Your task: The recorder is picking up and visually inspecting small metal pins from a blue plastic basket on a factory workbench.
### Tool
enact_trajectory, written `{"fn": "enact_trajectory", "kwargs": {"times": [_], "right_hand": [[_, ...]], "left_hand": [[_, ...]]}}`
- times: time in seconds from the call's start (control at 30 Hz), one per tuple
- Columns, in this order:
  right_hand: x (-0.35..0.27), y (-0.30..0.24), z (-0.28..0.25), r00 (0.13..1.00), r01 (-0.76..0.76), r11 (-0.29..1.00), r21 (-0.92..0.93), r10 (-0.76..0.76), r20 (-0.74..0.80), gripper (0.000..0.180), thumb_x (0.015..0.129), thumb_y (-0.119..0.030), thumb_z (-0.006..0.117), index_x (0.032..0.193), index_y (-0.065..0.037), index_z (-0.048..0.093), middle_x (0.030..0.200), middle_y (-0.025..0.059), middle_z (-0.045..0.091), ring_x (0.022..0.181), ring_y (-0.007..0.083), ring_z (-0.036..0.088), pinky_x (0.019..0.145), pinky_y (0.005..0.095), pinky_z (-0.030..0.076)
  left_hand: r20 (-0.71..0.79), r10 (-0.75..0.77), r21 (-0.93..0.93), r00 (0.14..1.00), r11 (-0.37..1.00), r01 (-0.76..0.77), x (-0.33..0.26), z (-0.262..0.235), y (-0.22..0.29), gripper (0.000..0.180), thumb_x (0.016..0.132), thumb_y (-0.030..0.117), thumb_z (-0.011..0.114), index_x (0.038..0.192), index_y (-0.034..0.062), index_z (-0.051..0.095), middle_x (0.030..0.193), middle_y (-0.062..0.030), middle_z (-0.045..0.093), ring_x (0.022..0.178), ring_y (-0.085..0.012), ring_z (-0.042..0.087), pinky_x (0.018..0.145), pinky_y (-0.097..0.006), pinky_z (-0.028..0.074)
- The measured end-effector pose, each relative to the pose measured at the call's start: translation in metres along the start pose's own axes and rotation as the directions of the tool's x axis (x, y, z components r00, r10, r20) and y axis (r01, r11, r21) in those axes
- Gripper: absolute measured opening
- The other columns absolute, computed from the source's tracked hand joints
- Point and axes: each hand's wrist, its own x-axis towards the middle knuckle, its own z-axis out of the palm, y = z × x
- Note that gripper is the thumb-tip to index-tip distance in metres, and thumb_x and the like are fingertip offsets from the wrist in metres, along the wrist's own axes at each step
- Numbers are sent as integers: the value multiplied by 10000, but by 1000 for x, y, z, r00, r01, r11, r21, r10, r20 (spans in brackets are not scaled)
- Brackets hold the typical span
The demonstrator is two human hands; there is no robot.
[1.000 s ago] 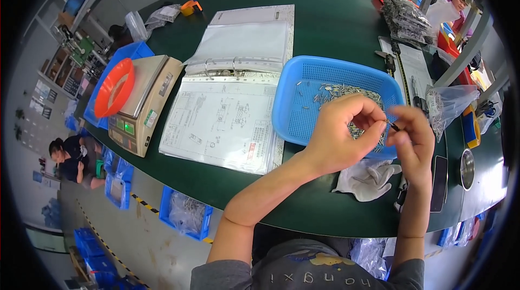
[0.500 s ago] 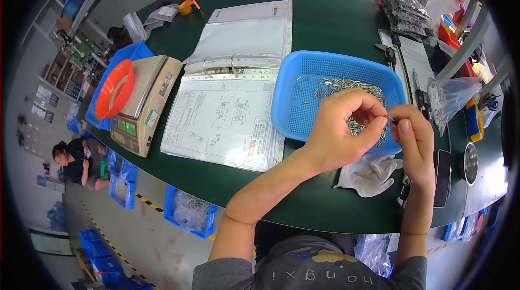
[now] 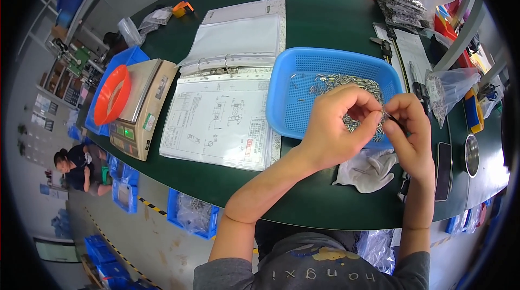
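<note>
While two hands (image 3: 340, 122) pinch one piece (image 3: 394, 120), one basket (image 3: 276, 98)

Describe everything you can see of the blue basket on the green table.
The blue basket is shallow, rounded at the corners and plastic-looking, with a smooth rim and many small holes in its floor. It sits upright on the green table, right of the open binder. Small metal pieces lie inside, mostly toward its right. The left hand partly hides it.

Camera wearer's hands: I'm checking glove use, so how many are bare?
2. The left hand appears over the front of the blue perforated basket; the right hand is by its front right corner, fingertips close to the left's. Neither hand is hidden.
</note>
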Motion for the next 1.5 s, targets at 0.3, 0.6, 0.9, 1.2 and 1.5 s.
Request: {"fn": "enact_trajectory", "kwargs": {"times": [0.3, 0.6, 0.9, 1.2, 1.5], "right_hand": [[-1, 2, 2, 997, 44, 998, 50, -41, -70, 100, 787, 25, 544, 877, -4, 510, 651, -29, 409, 545, 28, 309, 487, 180, 252], [-1, 5, -1, 992, 7, 999, -51, -13, -122, 80, 772, 5, 572, 848, -4, 548, 630, -41, 458, 498, 0, 296, 445, 173, 230], [2, -3, -3, 995, -26, 995, -92, 17, -96, 97, 740, -46, 619, 821, -23, 572, 642, 29, 530, 460, 69, 401, 427, 213, 326], [11, 0, -40, 924, -8, 983, -182, -62, -377, 112, 730, -122, 619, 776, -51, 546, 572, 66, 529, 471, 186, 517, 441, 278, 383], [8, 6, -61, 879, 69, 984, -162, -137, -457, 70, 737, -37, 604, 783, -22, 553, 606, 0, 482, 466, 28, 349, 414, 190, 268]], "left_hand": [[-27, -29, -56, 999, 998, 28, -1, 3, -1, 65, 749, 18, 627, 796, 2, 585, 754, -46, 586, 670, -97, 556, 614, -222, 455], [27, 213, 189, 977, 958, -214, 3, 6, -2, 122, 694, -60, 624, 791, 0, 582, 746, -74, 578, 661, -131, 551, 594, -234, 452], [-4, 134, 293, 991, 948, -127, 1, 2, 4, 144, 675, -75, 628, 788, 7, 592, 740, -80, 580, 656, -157, 580, 584, -242, 466], [273, -397, 732, 876, 677, 79, 2, -18, -38, 64, 722, 64, 612, 784, 59, 622, 746, -60, 597, 690, -216, 594, 597, -310, 451], [550, -326, 784, 769, 518, -342, 43, 33, -73, 110, 696, 106, 627, 800, 68, 631, 795, -91, 559, 776, -272, 569, 647, -369, 454]]}}
